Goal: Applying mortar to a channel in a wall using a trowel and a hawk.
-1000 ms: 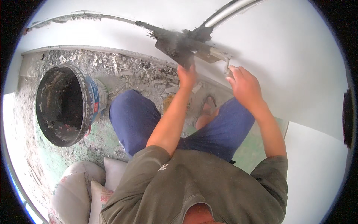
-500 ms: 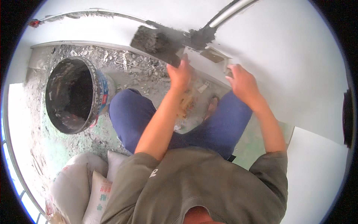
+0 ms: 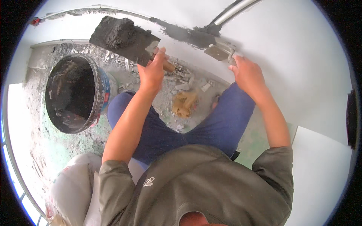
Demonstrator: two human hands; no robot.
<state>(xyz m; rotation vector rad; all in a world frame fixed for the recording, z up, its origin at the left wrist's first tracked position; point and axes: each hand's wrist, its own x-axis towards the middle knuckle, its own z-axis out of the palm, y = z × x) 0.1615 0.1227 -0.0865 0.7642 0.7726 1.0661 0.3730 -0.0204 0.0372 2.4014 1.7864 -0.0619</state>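
Observation:
My left hand (image 3: 152,72) is closed round the wooden handle of a plasterer's hawk (image 3: 145,52), a flat rectangular board. A heap of dark grey mortar (image 3: 120,33) covers much of its top. My right hand (image 3: 249,77) grips a small metal trowel (image 3: 216,53) by its handle, with the blade close to the white wall. Beside the blade, a band of wet dark mortar (image 3: 184,34) runs along the wall and meets a white pipe (image 3: 235,12) set in a groove. Apart from the trowel, the hawk is off to the left.
A large bucket (image 3: 97,81) with dark, mortar-smeared insides stands on the floor at left. Rubble (image 3: 113,54) lies along the wall's foot, and a crumpled yellowish piece (image 3: 184,104) sits between my legs. Full white sacks (image 3: 71,188) lean at lower left.
My left hand has carried the hawk leftward, away from the wall's mortar band, uncovering more of that band. My right hand with the trowel has stayed almost in place.

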